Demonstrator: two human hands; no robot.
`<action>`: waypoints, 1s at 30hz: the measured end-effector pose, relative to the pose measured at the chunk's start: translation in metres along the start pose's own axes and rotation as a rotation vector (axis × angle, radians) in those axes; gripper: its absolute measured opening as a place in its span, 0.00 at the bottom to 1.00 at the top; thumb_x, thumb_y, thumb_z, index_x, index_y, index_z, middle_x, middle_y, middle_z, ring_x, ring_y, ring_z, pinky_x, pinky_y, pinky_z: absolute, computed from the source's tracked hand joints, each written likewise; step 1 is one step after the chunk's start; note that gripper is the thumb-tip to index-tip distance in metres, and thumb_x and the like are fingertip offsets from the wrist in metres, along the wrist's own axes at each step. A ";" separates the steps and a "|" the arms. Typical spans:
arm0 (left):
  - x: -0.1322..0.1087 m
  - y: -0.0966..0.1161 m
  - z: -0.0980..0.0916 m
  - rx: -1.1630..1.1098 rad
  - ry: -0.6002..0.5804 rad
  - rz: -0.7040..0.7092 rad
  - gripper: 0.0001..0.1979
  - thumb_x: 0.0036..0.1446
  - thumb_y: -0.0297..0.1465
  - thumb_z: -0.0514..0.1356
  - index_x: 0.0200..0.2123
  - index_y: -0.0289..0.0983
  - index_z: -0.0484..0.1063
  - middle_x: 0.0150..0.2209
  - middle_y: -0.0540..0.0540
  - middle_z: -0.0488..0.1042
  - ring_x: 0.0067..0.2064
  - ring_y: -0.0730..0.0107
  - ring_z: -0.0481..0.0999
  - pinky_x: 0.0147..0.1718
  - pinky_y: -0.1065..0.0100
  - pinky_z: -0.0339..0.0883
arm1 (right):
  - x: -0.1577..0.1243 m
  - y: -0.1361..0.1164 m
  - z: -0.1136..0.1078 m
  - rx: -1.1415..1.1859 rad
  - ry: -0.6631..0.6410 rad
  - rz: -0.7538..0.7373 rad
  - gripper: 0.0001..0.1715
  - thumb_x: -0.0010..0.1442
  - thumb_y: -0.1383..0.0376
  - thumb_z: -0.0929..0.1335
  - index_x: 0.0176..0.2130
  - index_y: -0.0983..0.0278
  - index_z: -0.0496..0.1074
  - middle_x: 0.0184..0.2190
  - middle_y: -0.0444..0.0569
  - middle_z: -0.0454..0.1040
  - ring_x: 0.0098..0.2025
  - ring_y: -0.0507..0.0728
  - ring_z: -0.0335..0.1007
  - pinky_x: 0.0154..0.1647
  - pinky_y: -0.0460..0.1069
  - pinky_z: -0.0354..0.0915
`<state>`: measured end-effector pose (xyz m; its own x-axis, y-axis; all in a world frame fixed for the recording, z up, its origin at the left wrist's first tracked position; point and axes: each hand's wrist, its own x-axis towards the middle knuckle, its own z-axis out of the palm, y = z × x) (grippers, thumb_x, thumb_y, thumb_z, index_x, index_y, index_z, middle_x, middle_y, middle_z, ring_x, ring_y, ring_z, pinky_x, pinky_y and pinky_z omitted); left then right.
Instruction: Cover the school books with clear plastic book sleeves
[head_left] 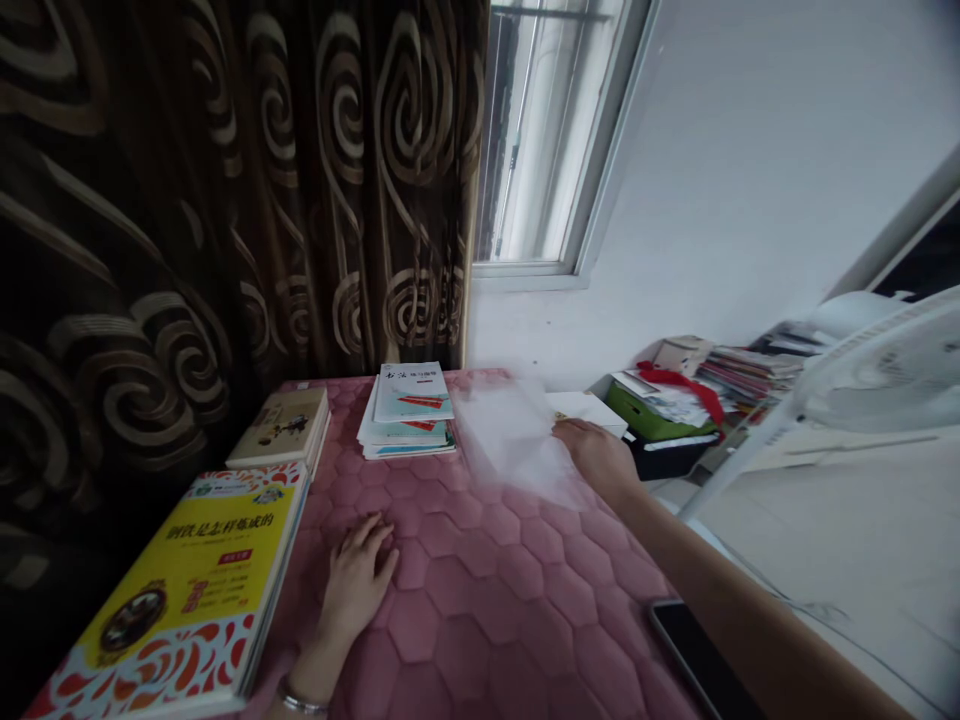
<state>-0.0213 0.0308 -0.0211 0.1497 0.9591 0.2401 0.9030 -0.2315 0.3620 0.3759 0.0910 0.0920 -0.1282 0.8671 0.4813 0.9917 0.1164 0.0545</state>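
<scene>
My left hand (358,578) rests palm down on the pink quilted cover (480,600), its fingers a little apart and nothing in them. A bracelet circles that wrist. Stretched out to the far right edge, my right hand (596,455) closes on the side of a thin white sheet (510,435). Motion smears the sheet, so whether it is paper or plastic I cannot make out. Just left of it lies a small stack of booklets (411,405) with white and pale blue covers. Left of my left hand is a thick yellow book (202,570), with a beige book (281,425) behind it.
A dark phone (697,650) lies under my right forearm at the cover's edge. Past the right edge are a white box (589,410), a green bin (660,410) with papers and a white fan (877,370). A patterned curtain (337,180) hangs along the left and back.
</scene>
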 end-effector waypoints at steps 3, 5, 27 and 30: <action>0.002 -0.003 0.002 -0.139 0.071 -0.007 0.16 0.61 0.34 0.52 0.47 0.41 0.76 0.56 0.42 0.73 0.58 0.57 0.70 0.56 0.50 0.62 | -0.024 -0.036 -0.029 0.025 0.330 -0.336 0.19 0.66 0.72 0.58 0.43 0.66 0.76 0.50 0.56 0.76 0.57 0.60 0.67 0.56 0.57 0.66; 0.004 -0.005 0.002 -0.325 0.127 -0.022 0.18 0.61 0.39 0.50 0.42 0.40 0.77 0.51 0.41 0.76 0.55 0.58 0.73 0.57 0.53 0.62 | -0.045 -0.077 -0.045 0.058 0.378 -0.604 0.18 0.65 0.72 0.59 0.46 0.66 0.75 0.51 0.55 0.76 0.62 0.60 0.61 0.59 0.58 0.64; -0.027 -0.027 -0.065 -0.168 -0.052 -0.346 0.27 0.54 0.21 0.54 0.58 0.36 0.65 0.49 0.39 0.77 0.51 0.60 0.77 0.51 0.60 0.68 | -0.143 -0.149 0.009 0.440 -0.350 -0.237 0.28 0.67 0.56 0.61 0.64 0.56 0.61 0.68 0.53 0.54 0.69 0.65 0.48 0.64 0.65 0.55; -0.038 -0.031 -0.057 0.091 0.034 -0.248 0.24 0.55 0.21 0.55 0.56 0.35 0.67 0.55 0.36 0.72 0.57 0.56 0.71 0.57 0.57 0.63 | -0.152 -0.116 0.025 0.344 -0.498 -0.146 0.30 0.66 0.53 0.60 0.65 0.52 0.58 0.69 0.49 0.51 0.70 0.66 0.41 0.65 0.71 0.46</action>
<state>-0.0781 -0.0078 0.0101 -0.0932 0.9784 0.1843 0.9432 0.0275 0.3312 0.2797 -0.0421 -0.0096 -0.3331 0.9427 0.0201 0.9147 0.3283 -0.2359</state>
